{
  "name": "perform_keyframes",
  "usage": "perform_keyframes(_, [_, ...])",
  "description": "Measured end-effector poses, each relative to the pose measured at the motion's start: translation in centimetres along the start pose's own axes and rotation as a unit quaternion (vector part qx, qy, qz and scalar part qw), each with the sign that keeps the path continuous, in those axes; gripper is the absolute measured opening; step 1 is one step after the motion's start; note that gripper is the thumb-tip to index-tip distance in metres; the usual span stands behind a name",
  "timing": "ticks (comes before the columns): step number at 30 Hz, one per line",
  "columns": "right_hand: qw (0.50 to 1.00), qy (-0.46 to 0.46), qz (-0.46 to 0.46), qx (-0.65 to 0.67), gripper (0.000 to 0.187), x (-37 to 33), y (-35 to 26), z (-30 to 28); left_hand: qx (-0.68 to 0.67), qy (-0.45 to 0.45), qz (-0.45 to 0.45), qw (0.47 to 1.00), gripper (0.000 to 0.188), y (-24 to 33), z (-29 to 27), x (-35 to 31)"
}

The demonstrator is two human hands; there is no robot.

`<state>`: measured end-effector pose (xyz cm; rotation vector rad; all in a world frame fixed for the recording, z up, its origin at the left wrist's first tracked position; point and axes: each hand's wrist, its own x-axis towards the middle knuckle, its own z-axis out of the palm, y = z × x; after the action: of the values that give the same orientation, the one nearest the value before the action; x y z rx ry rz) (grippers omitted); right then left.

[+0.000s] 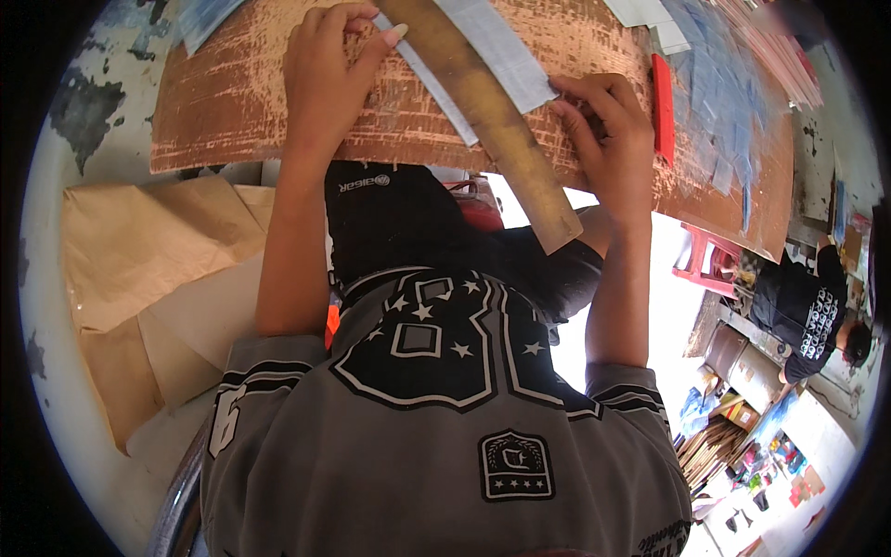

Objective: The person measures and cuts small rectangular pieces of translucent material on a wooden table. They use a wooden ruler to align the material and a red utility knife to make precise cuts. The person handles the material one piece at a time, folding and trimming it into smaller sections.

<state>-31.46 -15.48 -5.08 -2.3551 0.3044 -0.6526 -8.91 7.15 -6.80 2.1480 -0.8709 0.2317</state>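
A long, worn yellow-brown flat strip (487, 102), ruler-like, lies diagonally over a pale blue-grey sheet (506, 56) on the board-topped table. Its near end sticks out past the table's front edge. A narrow band of the sheet shows along the strip's left side. My left hand (332, 74) is closed at that left edge, thumb and forefinger pinching the sheet near the top of the view. At the sheet's right corner, the fingertips of my right hand (608, 116) pinch it between thumb and forefinger. Neither hand grips the brown strip.
A scratched brown board (232, 102) forms the work surface. Right of my right hand lies a red bar-shaped object (663, 110); beyond it are scattered blue translucent sheets (719, 102). Brown paper (158, 241) sits at the left. Another person (803, 306) is far right, near a red stool (707, 258).
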Motion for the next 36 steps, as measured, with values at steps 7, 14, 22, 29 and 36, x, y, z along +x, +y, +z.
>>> perform_keyframes(7, [1.0,-0.006,0.022,-0.003,0.027,-0.1,0.0,-0.1,-0.005,0.014,0.02,1.0,0.041,-0.2,0.3,-0.1])
perform_keyframes(14, [1.0,-0.01,0.029,-0.003,0.027,-0.2,-0.1,-0.3,0.016,0.006,0.01,1.0,0.04,0.1,0.1,-0.1])
perform_keyframes(22, [0.998,0.003,0.05,0.036,0.025,-0.1,-0.8,-0.3,0.029,0.012,0.027,0.999,0.041,1.1,-0.2,-0.1])
perform_keyframes(29, [0.997,-0.001,0.058,0.042,0.027,-0.1,-0.9,-0.4,0.072,0.031,0.036,0.996,0.043,2.2,-0.2,-0.5])
perform_keyframes(36, [0.998,0.0,0.054,0.024,0.028,0.0,-1.2,-0.5,0.069,-0.006,0.096,0.993,0.05,2.9,-0.7,-0.7])
